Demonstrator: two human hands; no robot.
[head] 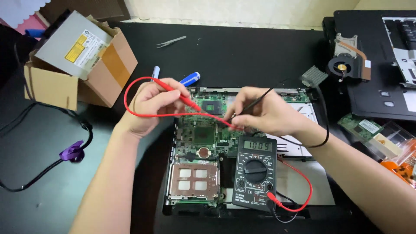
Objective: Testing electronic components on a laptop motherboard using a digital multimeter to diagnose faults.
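A cardboard box (86, 65) carrying a grey optical drive (73, 43) sits far left on the dark surface (242, 47), tweezers (171, 41) behind, a cooling fan (344, 65) far right.

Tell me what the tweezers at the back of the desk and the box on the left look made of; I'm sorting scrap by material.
The tweezers look like bare metal: thin, grey, with a dull shine. The box looks like brown corrugated cardboard: matte, torn flaps, tan tape. The flat drive lying in it seems sheet metal, grey and smooth.
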